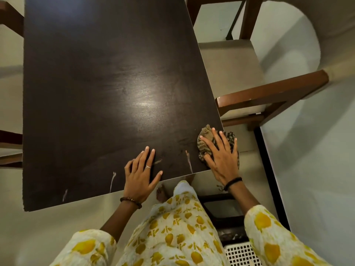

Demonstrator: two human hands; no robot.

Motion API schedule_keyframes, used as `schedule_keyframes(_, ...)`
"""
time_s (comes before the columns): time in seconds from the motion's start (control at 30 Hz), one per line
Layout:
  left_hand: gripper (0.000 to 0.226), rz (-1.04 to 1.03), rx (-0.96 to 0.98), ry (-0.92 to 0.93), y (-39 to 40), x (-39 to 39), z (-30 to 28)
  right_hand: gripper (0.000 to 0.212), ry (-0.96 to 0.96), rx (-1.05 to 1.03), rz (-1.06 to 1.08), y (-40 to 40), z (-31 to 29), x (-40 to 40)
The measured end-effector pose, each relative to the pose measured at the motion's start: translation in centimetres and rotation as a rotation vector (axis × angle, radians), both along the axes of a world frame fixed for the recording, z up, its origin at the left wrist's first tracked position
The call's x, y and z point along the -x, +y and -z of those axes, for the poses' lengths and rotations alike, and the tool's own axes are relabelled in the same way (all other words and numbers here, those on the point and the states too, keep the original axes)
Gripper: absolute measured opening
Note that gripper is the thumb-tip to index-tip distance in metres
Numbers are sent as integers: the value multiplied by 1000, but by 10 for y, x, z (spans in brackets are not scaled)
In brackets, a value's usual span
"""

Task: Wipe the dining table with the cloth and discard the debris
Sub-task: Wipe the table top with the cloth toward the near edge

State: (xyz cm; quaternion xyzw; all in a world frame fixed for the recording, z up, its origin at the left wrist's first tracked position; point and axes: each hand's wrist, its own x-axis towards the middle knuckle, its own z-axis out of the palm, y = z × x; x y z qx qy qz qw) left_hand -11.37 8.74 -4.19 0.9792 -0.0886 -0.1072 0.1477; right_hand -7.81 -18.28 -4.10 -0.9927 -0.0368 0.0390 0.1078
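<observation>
The right hand presses flat, fingers spread, on the bunched cloth at the desk's near right corner, overhanging the edge; the left hand rests spread beside it.

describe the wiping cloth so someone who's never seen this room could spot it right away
Start at the big dark dining table and follow it to the near right corner, beside the wooden chair. The cloth lies bunched there under the right hand, spilling over the table edge. It is the only brown striped, crumpled fabric on the tabletop; the left hand lies bare.
</observation>
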Motion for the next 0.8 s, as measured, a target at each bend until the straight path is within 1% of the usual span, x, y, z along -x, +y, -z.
schedule_keyframes(0.13,68,-1,-8,-12,-1,-1,1,57,9,6,80,8,-3,-30)
schedule_keyframes(0.27,65,7,55,-40,2,2,1,57,-17,-1,139,25,-3,-30)
schedule_keyframes(0.4,61,-48,141,-98,12,11,-2,57,-19,18,75,65,-2,-17)
schedule_keyframes(0.53,64,-160,112,-112,37,24,-3,59,16,37,-37,129,-5,-5)
schedule_keyframes(0.63,68,-232,72,-87,57,34,-2,56,35,26,-143,165,-7,2)
schedule_keyframes(0.7,70,-247,48,-65,64,38,-1,53,50,-3,-195,172,-10,1)
schedule_keyframes(0.8,70,-234,30,-43,67,40,1,52,25,-12,-239,148,-10,-4)
